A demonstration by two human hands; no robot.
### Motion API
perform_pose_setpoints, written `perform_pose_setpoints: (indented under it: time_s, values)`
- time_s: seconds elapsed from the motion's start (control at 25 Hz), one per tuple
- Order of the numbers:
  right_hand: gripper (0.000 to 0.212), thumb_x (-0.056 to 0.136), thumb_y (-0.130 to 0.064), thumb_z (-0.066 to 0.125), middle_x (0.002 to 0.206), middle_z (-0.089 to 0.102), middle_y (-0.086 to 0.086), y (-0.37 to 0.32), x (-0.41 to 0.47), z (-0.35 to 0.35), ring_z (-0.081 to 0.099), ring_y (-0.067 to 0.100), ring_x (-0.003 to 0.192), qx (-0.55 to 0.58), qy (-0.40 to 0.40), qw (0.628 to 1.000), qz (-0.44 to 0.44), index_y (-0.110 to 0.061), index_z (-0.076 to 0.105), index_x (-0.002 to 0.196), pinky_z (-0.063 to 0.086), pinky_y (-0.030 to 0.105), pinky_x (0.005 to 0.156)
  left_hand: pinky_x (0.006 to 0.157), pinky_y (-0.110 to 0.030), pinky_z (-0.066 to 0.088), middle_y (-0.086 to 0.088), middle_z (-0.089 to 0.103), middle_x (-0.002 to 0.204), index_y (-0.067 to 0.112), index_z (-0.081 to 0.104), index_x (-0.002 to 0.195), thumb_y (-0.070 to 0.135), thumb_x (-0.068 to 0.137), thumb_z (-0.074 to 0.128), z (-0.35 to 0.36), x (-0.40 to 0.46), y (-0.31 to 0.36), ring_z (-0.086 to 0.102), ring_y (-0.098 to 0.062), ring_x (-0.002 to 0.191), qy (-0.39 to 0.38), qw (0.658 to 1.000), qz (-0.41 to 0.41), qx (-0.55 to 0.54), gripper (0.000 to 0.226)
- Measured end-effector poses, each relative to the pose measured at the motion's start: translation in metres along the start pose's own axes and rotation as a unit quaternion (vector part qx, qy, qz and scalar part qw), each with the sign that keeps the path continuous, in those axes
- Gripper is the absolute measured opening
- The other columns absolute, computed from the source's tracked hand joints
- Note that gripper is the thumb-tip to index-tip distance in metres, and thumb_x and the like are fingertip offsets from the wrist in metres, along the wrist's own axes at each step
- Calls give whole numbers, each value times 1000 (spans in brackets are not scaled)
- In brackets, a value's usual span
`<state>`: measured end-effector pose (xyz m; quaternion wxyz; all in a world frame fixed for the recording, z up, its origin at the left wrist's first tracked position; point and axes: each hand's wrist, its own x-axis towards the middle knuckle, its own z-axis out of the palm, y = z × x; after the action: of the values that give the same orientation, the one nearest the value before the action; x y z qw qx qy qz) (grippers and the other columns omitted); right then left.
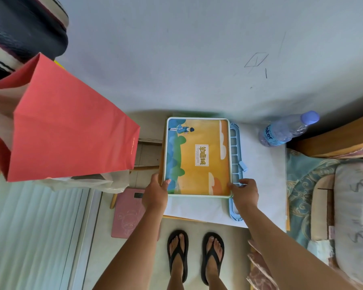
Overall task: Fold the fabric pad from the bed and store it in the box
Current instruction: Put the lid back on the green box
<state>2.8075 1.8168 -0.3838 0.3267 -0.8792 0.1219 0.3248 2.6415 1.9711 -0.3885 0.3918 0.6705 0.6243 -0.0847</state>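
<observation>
A flat box (197, 158) with an orange, blue and green picture lid lies on a white-covered table (262, 164) against the wall. My left hand (155, 194) grips its near left corner, thumb on the lid. My right hand (244, 192) holds its near right corner, fingers curled over the edge. The lid is on, so nothing inside shows. No fabric pad is visible outside the box. The bed (323, 195), with a patterned teal cover, lies at the right.
A light blue plastic hanger (236, 155) lies under the box's right side. A water bottle (287, 128) stands behind it. A red paper bag (67, 126) hangs at the left. A pink scale (128, 214) sits on the floor beside my sandalled feet (195, 254).
</observation>
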Motion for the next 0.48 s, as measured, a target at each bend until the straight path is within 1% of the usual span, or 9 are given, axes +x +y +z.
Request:
perform_pose_setpoints:
  time_s: [0.04, 0.08, 0.12, 0.2, 0.24, 0.32, 0.36, 0.4, 0.48]
  values:
    - [39, 83, -21, 70, 115, 62, 15, 1, 3, -2, 60, 33, 100, -15, -14, 1000, 18, -7, 56, 116, 50, 41, 90, 67, -33, 43, -14, 70, 100, 9, 59, 107, 37, 90, 55, -1, 2, -1, 62, -30, 83, 0, 999, -16, -41, 34]
    - [40, 82, -24, 71, 113, 64, 16, 1, 6, -4, 61, 34, 100, -30, -39, 998, 29, -5, 58, 115, 51, 44, 93, 66, -34, 45, -14, 70, 90, 7, 61, 93, 36, 87, 61, -3, 4, -3, 60, -28, 77, -5, 996, -31, -79, 30]
    - [38, 82, -25, 71, 108, 67, 18, 1, 10, -7, 63, 34, 96, -31, -71, 996, 37, -3, 62, 112, 52, 46, 93, 67, -36, 47, -13, 68, 82, 5, 62, 85, 34, 84, 65, -4, 7, -4, 59, -28, 75, -12, 993, -41, -108, 30]
    - [32, 84, -23, 69, 97, 68, 19, -2, 15, -11, 66, 35, 88, -12, -128, 990, 54, -1, 65, 106, 56, 44, 83, 67, -37, 49, -14, 64, 74, 0, 64, 79, 30, 81, 70, -6, 13, -6, 60, -29, 72, -22, 989, -49, -138, 31]
    - [28, 84, -22, 69, 96, 68, 18, -3, 18, -13, 67, 36, 89, -11, -144, 988, 53, -3, 64, 104, 57, 41, 78, 65, -35, 47, -15, 63, 71, -1, 65, 77, 28, 80, 71, -6, 14, -5, 60, -29, 70, -23, 988, -49, -145, 30]
    - [16, 84, -21, 69, 94, 68, 17, -3, 23, -14, 68, 38, 90, -30, -151, 987, 39, -8, 63, 92, 57, 39, 71, 62, -32, 44, -15, 62, 66, -2, 65, 73, 26, 79, 73, -6, 15, -4, 58, -28, 65, -14, 987, -51, -153, 30]
    - [12, 84, -21, 69, 91, 68, 18, -3, 25, -13, 69, 37, 86, -41, -146, 988, 34, -11, 62, 84, 59, 39, 71, 61, -30, 42, -14, 61, 64, -2, 65, 71, 26, 79, 73, -5, 16, -4, 57, -28, 64, -8, 987, -50, -155, 30]
    - [13, 84, -21, 69, 85, 68, 17, -3, 27, -11, 70, 36, 80, -54, -137, 989, 30, -13, 61, 78, 60, 41, 73, 60, -28, 41, -13, 60, 62, -1, 65, 69, 26, 79, 73, -4, 17, -5, 56, -27, 63, -3, 987, -48, -152, 30]
    - [16, 85, -23, 68, 73, 67, 13, -4, 28, -7, 67, 30, 66, -80, -113, 990, 26, -12, 62, 74, 60, 45, 76, 58, -28, 38, -13, 58, 59, -2, 64, 67, 27, 79, 73, -4, 17, -6, 54, -26, 62, -2, 988, -47, -147, 33]
